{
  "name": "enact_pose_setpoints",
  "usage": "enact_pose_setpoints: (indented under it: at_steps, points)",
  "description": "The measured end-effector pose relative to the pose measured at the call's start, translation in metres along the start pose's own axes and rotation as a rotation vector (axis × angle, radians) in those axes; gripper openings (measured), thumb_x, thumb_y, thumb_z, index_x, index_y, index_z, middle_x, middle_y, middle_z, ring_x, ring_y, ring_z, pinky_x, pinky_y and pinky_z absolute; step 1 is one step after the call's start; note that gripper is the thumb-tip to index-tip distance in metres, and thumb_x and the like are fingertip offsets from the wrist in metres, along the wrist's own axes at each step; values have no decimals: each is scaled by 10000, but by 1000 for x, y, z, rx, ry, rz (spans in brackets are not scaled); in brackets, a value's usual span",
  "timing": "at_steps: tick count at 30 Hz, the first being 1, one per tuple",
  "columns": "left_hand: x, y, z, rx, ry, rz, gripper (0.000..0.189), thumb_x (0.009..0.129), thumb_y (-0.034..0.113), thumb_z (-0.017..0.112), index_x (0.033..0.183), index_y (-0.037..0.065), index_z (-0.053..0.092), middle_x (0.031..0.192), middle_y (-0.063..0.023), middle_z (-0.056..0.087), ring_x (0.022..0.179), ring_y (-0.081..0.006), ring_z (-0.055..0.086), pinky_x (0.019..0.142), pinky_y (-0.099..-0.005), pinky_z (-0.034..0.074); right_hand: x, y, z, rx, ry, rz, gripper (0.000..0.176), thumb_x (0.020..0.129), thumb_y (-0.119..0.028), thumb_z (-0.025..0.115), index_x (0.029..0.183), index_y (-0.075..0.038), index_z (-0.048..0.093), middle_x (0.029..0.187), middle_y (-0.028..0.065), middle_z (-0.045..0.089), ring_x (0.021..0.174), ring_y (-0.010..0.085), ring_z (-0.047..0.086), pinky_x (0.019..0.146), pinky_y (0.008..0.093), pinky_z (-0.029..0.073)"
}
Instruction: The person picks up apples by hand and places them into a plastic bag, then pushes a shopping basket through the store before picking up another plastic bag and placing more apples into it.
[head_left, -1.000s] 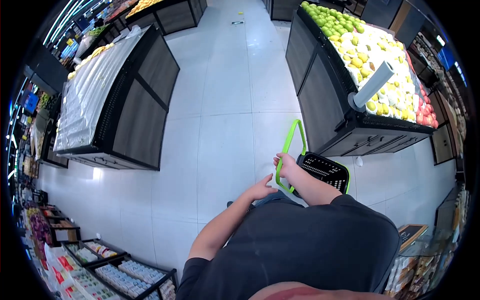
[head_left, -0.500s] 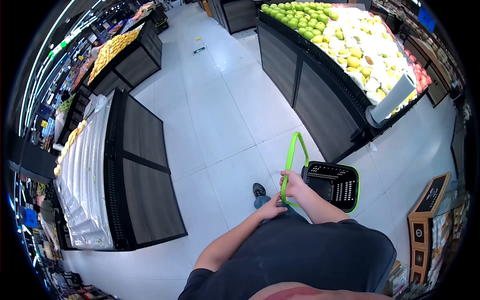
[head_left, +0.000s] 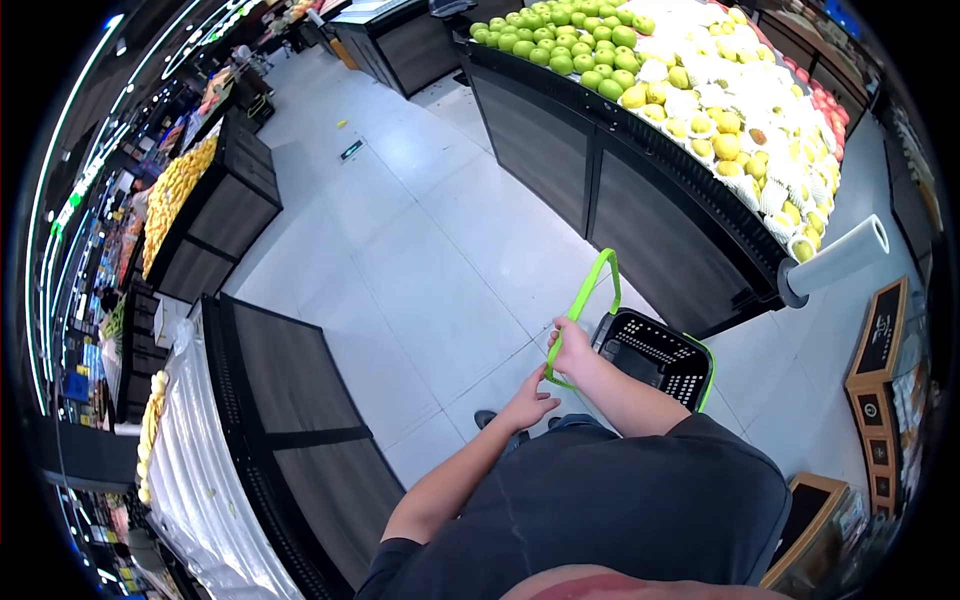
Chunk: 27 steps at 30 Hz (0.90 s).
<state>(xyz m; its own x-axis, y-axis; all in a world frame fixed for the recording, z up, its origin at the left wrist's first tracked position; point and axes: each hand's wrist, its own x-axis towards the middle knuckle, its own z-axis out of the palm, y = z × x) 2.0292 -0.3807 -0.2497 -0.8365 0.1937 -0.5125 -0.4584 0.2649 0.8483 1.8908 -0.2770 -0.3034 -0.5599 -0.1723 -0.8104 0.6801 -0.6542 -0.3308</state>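
Observation:
My right hand (head_left: 571,345) is wrapped round the bright green handle of a black shopping basket (head_left: 655,350). The basket hangs at my right side with its mesh interior facing up, and nothing shows inside the visible part. Green trim runs along its rim. Beside the lower end of the handle is my left hand (head_left: 528,402), fingers apart, one fingertip right at the green strip and the others stretched out below it.
A dark stand at front right bears green apples (head_left: 600,45) and yellow pears (head_left: 727,145), with a plastic bag roll (head_left: 840,262) at its corner. At left stands a display under clear plastic (head_left: 205,470). Tiled floor (head_left: 440,260) runs between them.
I have stepped forward; the fruit stand and left display have come closer and the view has turned slightly. Both hands keep about the same pose at the basket handle.

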Motion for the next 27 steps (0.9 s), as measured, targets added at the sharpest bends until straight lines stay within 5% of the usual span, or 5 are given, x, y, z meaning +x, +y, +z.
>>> enact_pose_setpoints:
  at_steps: [3, 10, 13, 17, 27]
  points:
    - [29, 10, -50, -32, -46, -76, 932, 838, 130, 700, 1546, 117, 95, 1492, -244, 332, 1213, -334, 548, 920, -373, 503, 27, -8, 43, 49, -1, -25, 148, 847, -166, 641, 847, -108, 504, 710, 32, 487, 611, 168, 465, 563, 291, 400]
    - [116, 22, -203, 80, -212, -17, 873, 862, 203, 677, 1546, 158, 136, 1413, -193, 455, 1089, -247, 601, 901, -374, 490, 94, -22, 163, -14, 92, -27, 155, 844, -98, 621, 977, -57, 553, 794, 79, 572, 660, 195, 550, 568, 307, 446]
    - [152, 48, -275, 210, -413, -17, 790, 860, 272, 672, 1522, 132, 263, 1416, -147, 471, 1176, -246, 539, 917, -371, 474, 118, -20, 213, -45, 159, -82, 129, 854, -126, 608, 953, -65, 553, 822, 84, 581, 706, 213, 573, 640, 335, 475]
    - [191, 59, -344, 220, -344, 18, 836, 837, 292, 700, 1512, 57, 266, 1452, -233, 419, 1261, -333, 504, 1017, -394, 427, 167, -20, 261, 2, 166, -118, 124, 855, -141, 607, 932, -53, 564, 840, 88, 591, 721, 222, 574, 671, 333, 504]
    - [299, 78, -507, 193, -387, -26, 848, 842, 295, 707, 1500, 17, 250, 1485, -251, 376, 1416, -327, 328, 1141, -383, 286, 304, -35, 439, 22, 116, -48, 102, 843, -148, 617, 893, -89, 551, 811, 68, 558, 718, 204, 551, 659, 309, 489]
